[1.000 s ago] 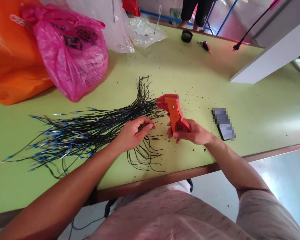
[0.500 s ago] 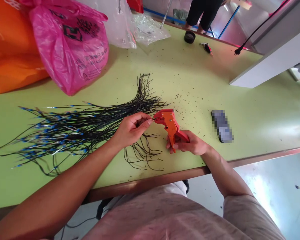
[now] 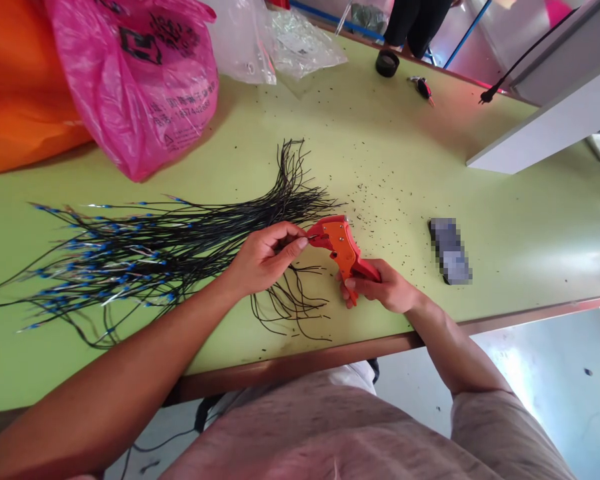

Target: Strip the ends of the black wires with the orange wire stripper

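Observation:
My right hand [image 3: 377, 287] is shut around the handles of an orange-red self-adjusting wire stripper [image 3: 341, 241]. My left hand [image 3: 266, 257] pinches the end of a thin black wire and holds it at the tool's jaws. The fingers hide most of that wire. To the left of my left hand, a loose bundle of black wires [image 3: 180, 243] fans across the table, many ending in blue crimp terminals. Some loose wire ends [image 3: 290, 307] curl below my left hand.
Black insulation crumbs [image 3: 375, 200] are scattered over the green table [image 3: 405, 150]. Beyond it lie pink and orange plastic bags [image 3: 140, 87], clear bags, a black roll, a small tool and a cord. A blurred phone [image 3: 450, 250] lies to the right. A person's legs stand past the far edge.
My left hand has moved right from beside the stripper to its jaws, bringing the wire end in. The view has shifted slightly, and the right hand still holds the tool.

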The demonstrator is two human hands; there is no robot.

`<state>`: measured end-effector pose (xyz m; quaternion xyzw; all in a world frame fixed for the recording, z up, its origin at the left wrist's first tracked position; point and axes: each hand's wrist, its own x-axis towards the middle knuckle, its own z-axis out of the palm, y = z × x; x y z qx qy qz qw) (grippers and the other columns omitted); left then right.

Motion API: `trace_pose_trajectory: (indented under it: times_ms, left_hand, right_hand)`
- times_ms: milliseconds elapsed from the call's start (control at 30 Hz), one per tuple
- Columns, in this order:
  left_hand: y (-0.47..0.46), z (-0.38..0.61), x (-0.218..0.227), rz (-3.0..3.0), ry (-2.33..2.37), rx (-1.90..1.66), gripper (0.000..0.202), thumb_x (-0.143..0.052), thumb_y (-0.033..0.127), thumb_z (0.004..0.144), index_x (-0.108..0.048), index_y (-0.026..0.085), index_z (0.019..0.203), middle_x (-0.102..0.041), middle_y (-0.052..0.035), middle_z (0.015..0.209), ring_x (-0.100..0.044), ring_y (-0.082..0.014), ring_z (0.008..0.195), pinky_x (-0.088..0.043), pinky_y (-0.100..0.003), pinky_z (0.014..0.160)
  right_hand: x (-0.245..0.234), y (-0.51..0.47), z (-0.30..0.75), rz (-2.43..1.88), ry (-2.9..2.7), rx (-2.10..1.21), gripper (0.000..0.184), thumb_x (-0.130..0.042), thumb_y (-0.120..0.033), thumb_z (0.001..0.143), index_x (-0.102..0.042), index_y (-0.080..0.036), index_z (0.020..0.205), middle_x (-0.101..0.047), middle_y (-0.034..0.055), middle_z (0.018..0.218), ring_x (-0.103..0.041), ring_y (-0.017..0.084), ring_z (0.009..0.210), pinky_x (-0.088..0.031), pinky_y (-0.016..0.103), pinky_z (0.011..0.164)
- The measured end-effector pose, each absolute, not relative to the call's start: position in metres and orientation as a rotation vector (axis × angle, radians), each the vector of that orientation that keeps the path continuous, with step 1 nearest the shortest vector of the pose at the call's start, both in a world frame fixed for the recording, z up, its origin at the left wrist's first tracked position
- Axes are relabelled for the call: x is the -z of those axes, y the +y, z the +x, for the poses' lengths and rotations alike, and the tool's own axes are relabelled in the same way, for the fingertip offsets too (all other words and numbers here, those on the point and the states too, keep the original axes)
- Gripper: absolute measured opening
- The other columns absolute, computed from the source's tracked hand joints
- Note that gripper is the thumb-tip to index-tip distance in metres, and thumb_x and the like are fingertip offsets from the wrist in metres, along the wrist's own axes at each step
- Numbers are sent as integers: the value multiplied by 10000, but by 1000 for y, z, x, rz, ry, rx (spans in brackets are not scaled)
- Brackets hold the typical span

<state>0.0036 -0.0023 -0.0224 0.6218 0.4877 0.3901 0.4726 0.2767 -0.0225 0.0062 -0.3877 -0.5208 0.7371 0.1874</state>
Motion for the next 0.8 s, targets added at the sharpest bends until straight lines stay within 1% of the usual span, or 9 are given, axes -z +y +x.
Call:
trace_pose_trajectory:
  times_ms: [200,333,433,533,600,667,733,767,800]
  left_hand:
    - [-4,1,23,1507,1168,-934,266,-677,476,939,-630,216,908,-556,37,671,-459,-119,546,-386,-251,513]
    - [-4,1,21,1540,1146,-958,209,-667,418,937,-614,220,897,-517,47,669,-403,-112,541,-359,-253,512]
    - [-4,0,19,1543,1145,-986,180,-658,392,935,-621,218,904,-519,42,682,-403,-117,556,-354,-255,514]
    - [-5,-2,19,1555,1155,-1000,176,-651,382,939,-618,216,889,-507,44,673,-394,-115,556,-339,-252,508]
    - [-6,-2,19,1564,1150,-1013,175,-647,368,944,-609,215,868,-480,54,653,-364,-106,536,-314,-247,492]
    - [-7,-1,20,1562,1148,-1021,180,-647,352,943,-589,217,840,-445,68,627,-325,-95,511,-277,-240,470]
    - [-7,2,21,1545,1145,-1034,188,-648,344,942,-571,220,823,-411,81,603,-293,-86,488,-239,-231,448]
    - [-7,4,22,1533,1141,-1045,190,-648,343,943,-568,221,822,-402,85,594,-286,-84,479,-225,-226,440]
    - [-7,5,22,1523,1134,-1059,189,-648,344,946,-571,221,824,-400,87,590,-288,-82,473,-221,-223,434]
  right_hand:
    - [-7,-25,273,-1120,-1524,-2035,366,-799,-493,979,-668,-164,887,-701,41,763,-649,165,656,-544,318,649]
    - [-7,-27,269,-1130,-1491,-2046,397,-819,-519,960,-652,-173,863,-677,21,743,-637,156,623,-551,319,635]
    - [-10,-27,266,-1133,-1481,-2050,406,-814,-526,961,-641,-179,840,-661,10,718,-631,151,595,-541,312,603]
    - [-12,-27,264,-1146,-1471,-2036,412,-805,-522,964,-619,-184,817,-656,0,671,-631,143,541,-492,284,529]
    - [-11,-28,264,-1158,-1470,-2020,421,-791,-510,972,-598,-187,782,-653,-5,624,-612,131,489,-449,266,485]
    - [-9,-30,263,-1195,-1465,-1971,425,-777,-486,981,-569,-196,748,-625,-24,549,-544,108,418,-394,250,442]
    - [-6,-32,263,-1244,-1451,-1912,434,-787,-454,971,-525,-214,722,-560,-61,468,-442,84,357,-337,240,406]
    - [-4,-33,263,-1255,-1441,-1894,444,-793,-444,965,-505,-221,712,-529,-75,444,-406,78,343,-323,238,398]
    - [-2,-33,264,-1244,-1433,-1890,448,-794,-439,963,-496,-223,707,-521,-78,442,-399,77,345,-323,240,401]
